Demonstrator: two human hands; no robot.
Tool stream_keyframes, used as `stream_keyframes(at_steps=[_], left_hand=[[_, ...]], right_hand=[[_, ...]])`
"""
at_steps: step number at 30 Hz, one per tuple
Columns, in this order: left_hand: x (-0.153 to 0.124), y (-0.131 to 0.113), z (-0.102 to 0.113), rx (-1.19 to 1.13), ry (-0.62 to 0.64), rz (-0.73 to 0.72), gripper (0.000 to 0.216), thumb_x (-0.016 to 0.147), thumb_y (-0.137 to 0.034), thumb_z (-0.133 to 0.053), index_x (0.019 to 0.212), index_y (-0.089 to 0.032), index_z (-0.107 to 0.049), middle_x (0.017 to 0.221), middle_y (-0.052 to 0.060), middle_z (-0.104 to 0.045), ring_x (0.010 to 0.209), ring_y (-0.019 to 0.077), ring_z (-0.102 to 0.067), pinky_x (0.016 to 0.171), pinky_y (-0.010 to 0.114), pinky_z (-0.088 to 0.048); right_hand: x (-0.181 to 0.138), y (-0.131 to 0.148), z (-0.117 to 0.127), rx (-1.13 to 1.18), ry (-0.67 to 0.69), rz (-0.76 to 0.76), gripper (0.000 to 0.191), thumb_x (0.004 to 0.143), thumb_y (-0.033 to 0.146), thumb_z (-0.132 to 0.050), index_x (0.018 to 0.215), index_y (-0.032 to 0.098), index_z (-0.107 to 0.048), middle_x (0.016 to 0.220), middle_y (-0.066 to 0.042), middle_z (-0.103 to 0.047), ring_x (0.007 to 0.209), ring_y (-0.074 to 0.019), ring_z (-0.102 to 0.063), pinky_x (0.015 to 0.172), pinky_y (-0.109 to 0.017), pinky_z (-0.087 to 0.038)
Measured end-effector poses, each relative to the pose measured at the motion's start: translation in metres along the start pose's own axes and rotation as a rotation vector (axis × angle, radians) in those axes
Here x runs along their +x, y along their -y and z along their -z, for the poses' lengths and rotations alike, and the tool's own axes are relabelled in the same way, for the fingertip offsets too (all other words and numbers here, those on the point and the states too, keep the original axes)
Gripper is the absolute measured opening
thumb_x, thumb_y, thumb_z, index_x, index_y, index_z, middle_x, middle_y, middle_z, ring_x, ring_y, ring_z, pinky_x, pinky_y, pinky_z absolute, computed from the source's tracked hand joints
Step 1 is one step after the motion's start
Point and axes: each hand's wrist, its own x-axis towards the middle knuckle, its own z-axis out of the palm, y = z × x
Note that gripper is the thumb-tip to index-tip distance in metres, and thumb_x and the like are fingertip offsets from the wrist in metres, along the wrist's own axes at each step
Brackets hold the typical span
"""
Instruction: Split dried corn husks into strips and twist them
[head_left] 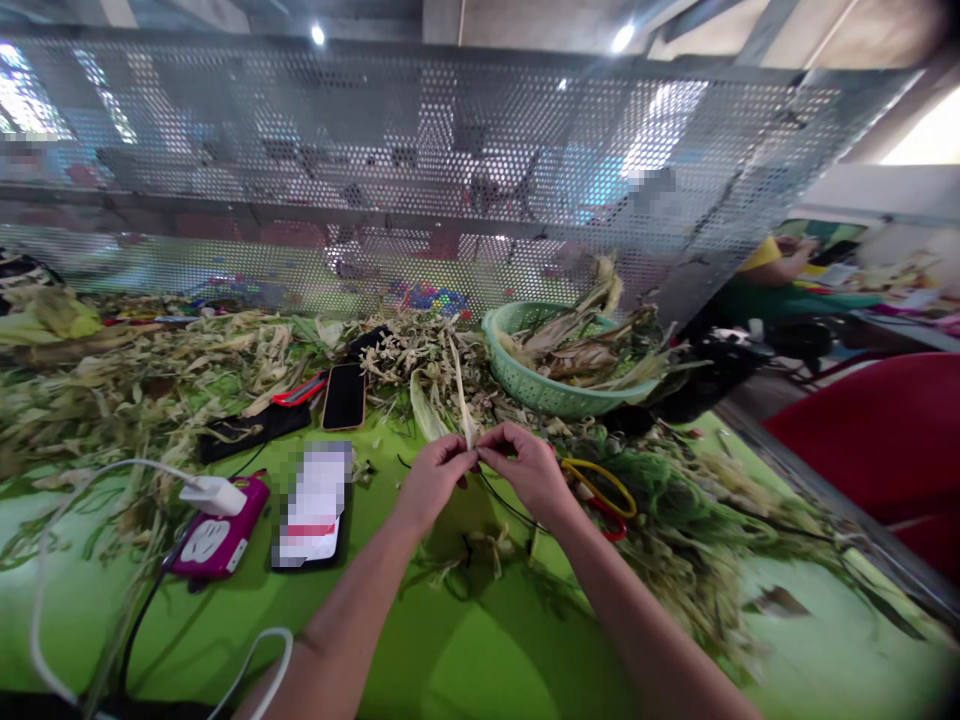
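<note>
Both hands meet over the middle of the green table. My left hand [433,482] pinches the lower end of a pale strip of dried husk [462,400], which stands up and away from me. Its fingertips almost touch those of my right hand [526,470], which is closed on the same end of the strip. A wider pale green husk piece [426,405] lies just behind my left hand. Beside my right wrist are scissors [604,495] with yellow and red handles, partly hidden by the hand. Small husk scraps [487,552] lie below the hands.
A green plastic basket [517,385] of husks stands behind, on the right. Heaped dried husks [225,350] cover the back left. Left of me are a black phone [344,396], a lit phone [311,505], and a magenta power strip [221,530] with white cable. A perforated metal screen [420,170] rises behind.
</note>
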Motion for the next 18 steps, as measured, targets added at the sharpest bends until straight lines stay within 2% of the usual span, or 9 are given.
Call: stream_keyframes(at_steps=[3,6,10,18], left_hand=[[0.001,0.003,0.000,-0.024,-0.019,0.022,0.016,0.072,-0.029,-0.060,0.062,-0.017,-0.057,0.061,-0.001,-0.055,0.057,0.0110,-0.046,0.057,0.023,-0.035],[0.002,0.008,0.001,-0.144,-0.062,0.101,0.014,0.070,-0.027,-0.060,0.061,-0.016,-0.056,0.058,-0.001,-0.056,0.054,0.0098,-0.046,0.054,0.023,-0.034],[0.002,0.008,0.002,-0.279,-0.093,0.175,0.010,0.067,-0.026,-0.063,0.065,-0.016,-0.058,0.060,-0.001,-0.058,0.056,0.0097,-0.050,0.055,0.022,-0.035],[0.004,0.011,0.002,-0.274,-0.081,0.176,0.008,0.064,-0.022,-0.063,0.068,-0.017,-0.058,0.063,-0.002,-0.059,0.053,0.0079,-0.048,0.055,0.021,-0.035]], right_hand=[[0.000,0.001,-0.001,0.067,0.028,0.009,0.009,0.077,0.027,-0.063,0.083,0.019,-0.062,0.073,0.000,-0.063,0.068,-0.0152,-0.057,0.065,-0.027,-0.046],[0.000,0.004,-0.001,0.097,0.041,0.059,0.010,0.079,0.027,-0.063,0.086,0.020,-0.064,0.077,-0.001,-0.064,0.072,-0.0163,-0.059,0.069,-0.028,-0.047],[-0.001,0.010,0.003,-0.002,0.038,0.134,0.010,0.078,0.028,-0.065,0.084,0.021,-0.069,0.080,-0.003,-0.067,0.075,-0.0195,-0.061,0.072,-0.031,-0.048],[0.002,0.007,0.007,-0.151,0.019,0.200,0.005,0.077,0.025,-0.066,0.080,0.023,-0.070,0.079,-0.003,-0.067,0.075,-0.0202,-0.061,0.071,-0.032,-0.047]])
